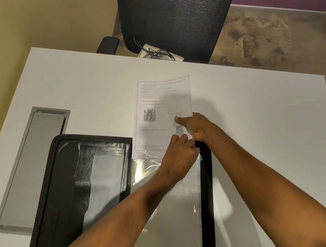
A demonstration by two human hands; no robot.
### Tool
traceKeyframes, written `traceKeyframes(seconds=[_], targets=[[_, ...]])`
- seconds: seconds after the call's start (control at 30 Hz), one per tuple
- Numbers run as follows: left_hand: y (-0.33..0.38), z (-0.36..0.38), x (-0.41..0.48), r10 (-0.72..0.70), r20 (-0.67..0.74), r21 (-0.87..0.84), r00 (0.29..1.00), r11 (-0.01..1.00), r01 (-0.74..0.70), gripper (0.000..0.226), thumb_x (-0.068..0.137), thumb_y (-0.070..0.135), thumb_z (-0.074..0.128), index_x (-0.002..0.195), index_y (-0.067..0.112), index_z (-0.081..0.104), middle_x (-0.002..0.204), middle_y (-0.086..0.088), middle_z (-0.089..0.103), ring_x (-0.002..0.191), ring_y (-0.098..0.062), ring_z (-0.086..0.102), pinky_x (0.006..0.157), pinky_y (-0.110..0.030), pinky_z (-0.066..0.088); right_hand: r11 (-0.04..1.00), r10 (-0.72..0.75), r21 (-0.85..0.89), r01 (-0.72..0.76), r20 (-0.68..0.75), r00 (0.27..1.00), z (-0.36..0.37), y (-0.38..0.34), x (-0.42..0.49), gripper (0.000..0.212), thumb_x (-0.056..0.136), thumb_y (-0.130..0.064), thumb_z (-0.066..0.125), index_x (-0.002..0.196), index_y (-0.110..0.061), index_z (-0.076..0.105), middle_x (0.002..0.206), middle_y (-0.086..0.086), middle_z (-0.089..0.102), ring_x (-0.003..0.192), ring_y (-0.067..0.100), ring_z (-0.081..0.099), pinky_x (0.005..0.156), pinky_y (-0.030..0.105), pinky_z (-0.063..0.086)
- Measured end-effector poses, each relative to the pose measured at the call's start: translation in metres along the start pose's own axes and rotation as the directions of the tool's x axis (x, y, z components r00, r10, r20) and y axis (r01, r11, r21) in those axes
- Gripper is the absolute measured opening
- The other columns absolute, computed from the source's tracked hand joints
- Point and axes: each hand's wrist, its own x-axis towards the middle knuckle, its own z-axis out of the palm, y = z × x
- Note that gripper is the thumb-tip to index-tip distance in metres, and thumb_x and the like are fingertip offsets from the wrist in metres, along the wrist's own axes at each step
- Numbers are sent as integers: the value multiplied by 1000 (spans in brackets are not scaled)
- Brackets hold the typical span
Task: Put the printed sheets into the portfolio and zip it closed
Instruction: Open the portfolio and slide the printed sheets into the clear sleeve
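Observation:
A black zip portfolio [66, 174] lies open on the white table, its right half covered by a clear plastic sleeve [181, 211]. A printed sheet [159, 111] with text and a tooth diagram sticks out of the sleeve's top edge, most of it lying on the table beyond the portfolio. My left hand [177, 157] pinches the sleeve's upper edge at the sheet's lower right. My right hand [194, 125] grips the sheet's right edge, thumb on top. The zipper is hidden from view.
A grey metal cable-tray lid [34, 164] is set into the table [265, 111] left of the portfolio. A black mesh office chair [171, 19] stands beyond the far edge, with a white box and cables [159, 54] behind it.

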Motion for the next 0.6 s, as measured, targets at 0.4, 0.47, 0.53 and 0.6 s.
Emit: traceKeyframes(seconds=[0.4, 0.47, 0.53, 0.6], targets=[[-10, 9, -4, 239, -66, 78, 969, 969, -234, 20, 78, 8, 88, 95, 8, 77, 101, -11, 71, 93, -27, 59, 84, -43, 47, 969, 245, -34, -247, -37, 969, -2, -4, 13, 77, 82, -50, 81, 137, -1, 57, 146, 18, 56, 110, 31, 57, 89, 37, 45], [-15, 12, -6, 282, -44, 76, 959, 958, -278, 20, 82, 8, 85, 100, 9, 77, 104, -11, 70, 95, -27, 57, 87, -43, 47, 966, 259, -14, -259, -33, 965, 0, -6, 14, 75, 83, -47, 82, 137, -1, 57, 147, 19, 55, 123, 35, 58, 97, 39, 49], [-15, 13, -7, 269, -22, 78, 963, 961, -266, 18, 85, 9, 83, 103, 9, 77, 105, -11, 69, 95, -27, 57, 87, -43, 47, 964, 264, 7, -264, -26, 964, 2, -6, 12, 73, 83, -44, 82, 136, 1, 58, 146, 19, 56, 124, 35, 57, 97, 39, 48], [-12, 11, -4, 179, -49, 32, 983, 984, -177, 8, 90, 13, 78, 98, 13, 79, 100, -8, 70, 92, -25, 57, 84, -41, 46, 971, 236, 37, -235, -32, 971, 4, -6, 8, 70, 83, -41, 83, 133, 1, 59, 140, 15, 60, 113, 31, 58, 91, 37, 47]])
